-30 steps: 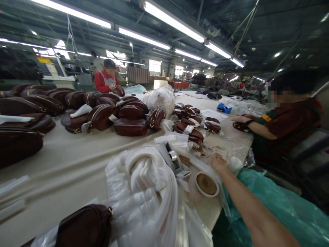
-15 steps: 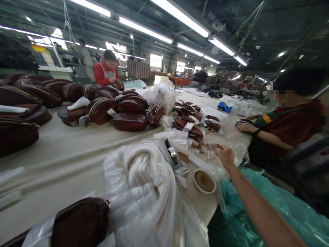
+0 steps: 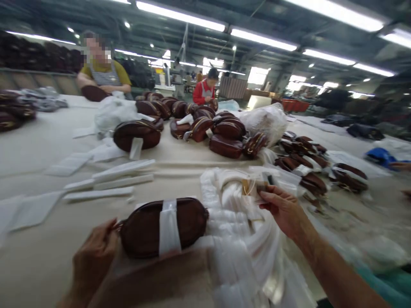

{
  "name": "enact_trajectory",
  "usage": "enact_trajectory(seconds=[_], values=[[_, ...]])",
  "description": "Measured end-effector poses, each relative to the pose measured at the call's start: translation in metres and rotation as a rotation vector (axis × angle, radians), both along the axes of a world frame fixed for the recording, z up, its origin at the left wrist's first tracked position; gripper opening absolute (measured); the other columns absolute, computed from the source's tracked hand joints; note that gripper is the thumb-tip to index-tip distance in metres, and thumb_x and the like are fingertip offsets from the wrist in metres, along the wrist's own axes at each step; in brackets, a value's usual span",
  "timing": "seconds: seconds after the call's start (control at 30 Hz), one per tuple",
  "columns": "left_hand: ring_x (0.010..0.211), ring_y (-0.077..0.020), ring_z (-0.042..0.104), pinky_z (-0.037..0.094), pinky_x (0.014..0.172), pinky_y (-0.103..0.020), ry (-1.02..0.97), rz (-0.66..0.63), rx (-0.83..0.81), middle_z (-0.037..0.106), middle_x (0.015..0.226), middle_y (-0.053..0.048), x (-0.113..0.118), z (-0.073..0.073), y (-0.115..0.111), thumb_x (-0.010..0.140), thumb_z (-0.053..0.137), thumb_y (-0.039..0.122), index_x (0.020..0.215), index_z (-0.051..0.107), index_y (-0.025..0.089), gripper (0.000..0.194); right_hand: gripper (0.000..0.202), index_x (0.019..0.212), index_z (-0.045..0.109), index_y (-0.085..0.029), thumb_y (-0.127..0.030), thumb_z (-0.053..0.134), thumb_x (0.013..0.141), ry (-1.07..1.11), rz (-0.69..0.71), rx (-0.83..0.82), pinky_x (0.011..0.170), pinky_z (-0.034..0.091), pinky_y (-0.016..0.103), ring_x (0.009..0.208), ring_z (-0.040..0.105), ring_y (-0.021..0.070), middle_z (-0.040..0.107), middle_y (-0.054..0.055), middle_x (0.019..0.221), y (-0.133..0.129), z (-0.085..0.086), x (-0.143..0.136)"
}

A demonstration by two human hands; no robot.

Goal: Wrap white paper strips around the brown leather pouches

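A dark brown oval zip bag (image 3: 138, 229) lies in front of me with a white paper band (image 3: 169, 235) around its middle. My left hand (image 3: 98, 252) is closed at the bag's left end; the fingers pinch a small part there that blur hides. Above the stack of white plastic bags (image 3: 231, 233), my right hand (image 3: 282, 209) pinches a brown hang tag (image 3: 248, 187) with a pale string, apart from the bag. Something clear, perhaps plastic, shows beside the tag.
Several brown bags (image 3: 224, 145) are heaped across the table, with more banded bags (image 3: 349, 177) at right. Folded white paper strips (image 3: 99, 193) lie at left. A wrapped plastic bundle (image 3: 266, 122) stands behind. Co-workers (image 3: 105, 75) are across the table; another person's hand shows at the right edge.
My view has swung left. My right hand has come back from the tags on the table to above the plastic bags, bringing a tag. My left hand has come into view at the banded bag.
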State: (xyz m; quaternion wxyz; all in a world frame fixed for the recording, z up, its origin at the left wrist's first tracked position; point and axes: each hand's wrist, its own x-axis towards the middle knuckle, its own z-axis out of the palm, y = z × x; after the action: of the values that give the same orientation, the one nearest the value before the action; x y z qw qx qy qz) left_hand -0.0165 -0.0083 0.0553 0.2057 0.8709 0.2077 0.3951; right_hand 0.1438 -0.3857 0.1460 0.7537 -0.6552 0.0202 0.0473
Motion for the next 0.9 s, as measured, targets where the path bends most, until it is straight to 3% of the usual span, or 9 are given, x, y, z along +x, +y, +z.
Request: enact_trajectory(seconds=[0.1, 0.17, 0.27, 0.33, 0.4, 0.5, 0.67, 0.77, 0.9], values=[[0.090, -0.0245, 0.061, 0.049, 0.087, -0.040, -0.115, 0.009, -0.031, 0.066, 0.092, -0.006, -0.009, 0.024, -0.026, 0.078, 0.055, 0.037, 0.091, 0.064, 0.021, 0.023, 0.030, 0.076, 0.071, -0.018, -0.032, 0.080, 0.051, -0.005, 0.135, 0.019, 0.048, 0.049, 0.018, 0.057, 0.060, 0.0102, 0.070, 0.002, 0.075, 0.061, -0.002, -0.014], [0.077, -0.0182, 0.062, 0.051, 0.073, -0.031, -0.105, -0.200, -0.409, 0.065, 0.092, -0.006, -0.004, 0.044, -0.056, 0.077, 0.057, 0.037, 0.097, 0.062, 0.018, 0.027, 0.028, 0.079, 0.072, -0.018, -0.033, 0.078, 0.056, -0.038, 0.227, 0.019, 0.051, 0.050, 0.019, 0.060, 0.062, 0.0113, 0.071, 0.003, 0.078, 0.095, -0.007, -0.025], [0.058, -0.0127, 0.060, 0.044, 0.047, -0.022, -0.055, -0.496, -1.217, 0.063, 0.095, -0.006, 0.014, 0.064, -0.094, 0.067, 0.067, 0.040, 0.108, 0.053, 0.017, 0.049, 0.027, 0.085, 0.072, -0.019, -0.034, 0.075, 0.064, -0.101, 0.328, 0.022, 0.058, 0.053, 0.023, 0.066, 0.064, 0.0135, 0.071, 0.003, 0.081, 0.134, -0.013, -0.042], [0.050, -0.0108, 0.058, 0.037, 0.040, -0.019, -0.080, -0.570, -1.539, 0.062, 0.088, -0.004, 0.024, 0.066, -0.107, 0.059, 0.073, 0.041, 0.096, 0.053, 0.015, 0.049, 0.027, 0.088, 0.071, -0.019, -0.034, 0.074, 0.066, -0.122, 0.363, 0.021, 0.063, 0.054, 0.026, 0.070, 0.065, 0.0152, 0.072, 0.003, 0.084, 0.152, -0.017, -0.051], [0.045, -0.0096, 0.055, 0.033, 0.038, -0.017, -0.111, -0.569, -1.703, 0.061, 0.072, -0.002, 0.027, 0.064, -0.108, 0.055, 0.076, 0.043, 0.081, 0.053, 0.014, 0.045, 0.026, 0.089, 0.071, -0.020, -0.035, 0.074, 0.067, -0.144, 0.367, -0.005, 0.063, 0.055, 0.027, 0.071, 0.065, 0.0161, 0.072, 0.003, 0.085, 0.162, -0.020, -0.056], [0.041, -0.0084, 0.052, 0.029, 0.036, -0.016, -0.179, -0.474, -1.733, 0.060, 0.061, -0.002, 0.020, 0.059, -0.096, 0.054, 0.076, 0.043, 0.067, 0.052, 0.013, 0.041, 0.026, 0.088, 0.071, -0.021, -0.037, 0.074, 0.067, -0.221, 0.333, -0.103, 0.062, 0.055, 0.028, 0.068, 0.065, 0.0162, 0.072, 0.002, 0.083, 0.165, -0.028, -0.056], [0.038, -0.0067, 0.048, 0.028, 0.037, -0.016, -0.179, -0.348, -1.568, 0.059, 0.053, -0.002, -0.002, 0.054, -0.064, 0.057, 0.073, 0.040, 0.060, 0.054, 0.012, 0.034, 0.026, 0.086, 0.071, -0.021, -0.042, 0.070, 0.070, -0.452, 0.322, -0.451, 0.055, 0.053, 0.024, 0.062, 0.064, 0.0157, 0.071, 0.001, 0.075, 0.151, -0.043, -0.054], [0.038, -0.0070, 0.048, 0.026, 0.037, -0.017, -0.223, -0.279, -1.570, 0.061, 0.057, -0.003, -0.011, 0.048, -0.052, 0.055, 0.074, 0.036, 0.061, 0.052, 0.012, 0.032, 0.025, 0.086, 0.071, -0.022, -0.043, 0.065, 0.074, -0.606, 0.401, -0.613, 0.053, 0.052, 0.023, 0.061, 0.066, 0.0165, 0.072, 0.002, 0.075, 0.144, -0.047, -0.063], [0.034, -0.0055, 0.043, 0.022, 0.035, -0.017, -0.216, -0.265, -1.545, 0.058, 0.053, 0.000, -0.017, 0.040, -0.045, 0.057, 0.073, 0.037, 0.063, 0.054, 0.013, 0.031, 0.024, 0.091, 0.071, -0.025, -0.044, 0.061, 0.079, -0.593, 0.579, -0.665, 0.057, 0.055, 0.022, 0.068, 0.069, 0.0185, 0.074, 0.002, 0.082, 0.137, -0.045, -0.073]])
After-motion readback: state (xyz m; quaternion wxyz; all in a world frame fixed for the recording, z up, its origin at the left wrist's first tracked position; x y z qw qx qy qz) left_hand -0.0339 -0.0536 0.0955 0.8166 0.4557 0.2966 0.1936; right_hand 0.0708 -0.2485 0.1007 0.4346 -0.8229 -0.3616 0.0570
